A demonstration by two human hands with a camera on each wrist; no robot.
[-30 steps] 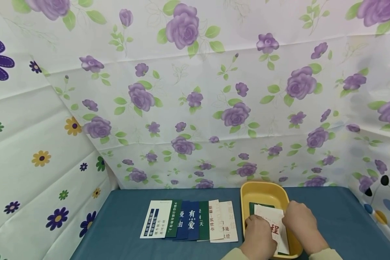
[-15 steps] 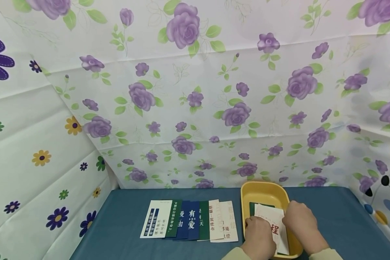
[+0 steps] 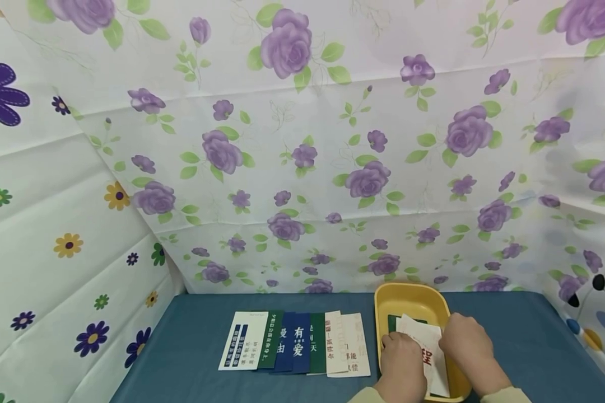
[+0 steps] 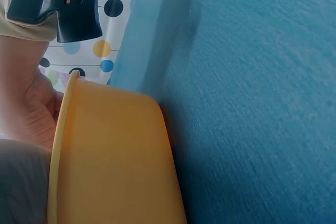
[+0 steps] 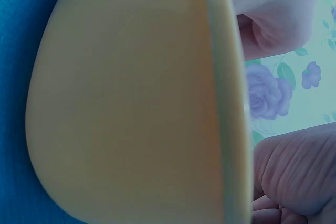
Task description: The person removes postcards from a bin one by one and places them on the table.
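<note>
In the head view, a white card with red lettering (image 3: 426, 358) lies slanted over other white and dark green cards in a yellow plastic tray (image 3: 413, 296). My left hand (image 3: 402, 361) reaches over the tray's left side, curled fingers gripping the card's left part. From the right side, my right hand (image 3: 468, 347) bends over the rim, its curled fingers at the card's right edge. Fingertips of both hands are hidden. The left wrist view shows mostly the tray's outer wall (image 4: 115, 156); the right wrist view shows the wall (image 5: 126, 98) with curled fingers behind its rim.
Left of the tray, an overlapping row of printed cards in white, green, blue and cream (image 3: 294, 342) lies on the blue-covered table (image 3: 181, 358). A flowered sheet (image 3: 302, 168) hangs behind the table, with patterned sheets at both sides.
The white card in the tray has tilted and shifted slightly under my hands. Both hands stay in nearly the same place, and the row of cards is unchanged.
</note>
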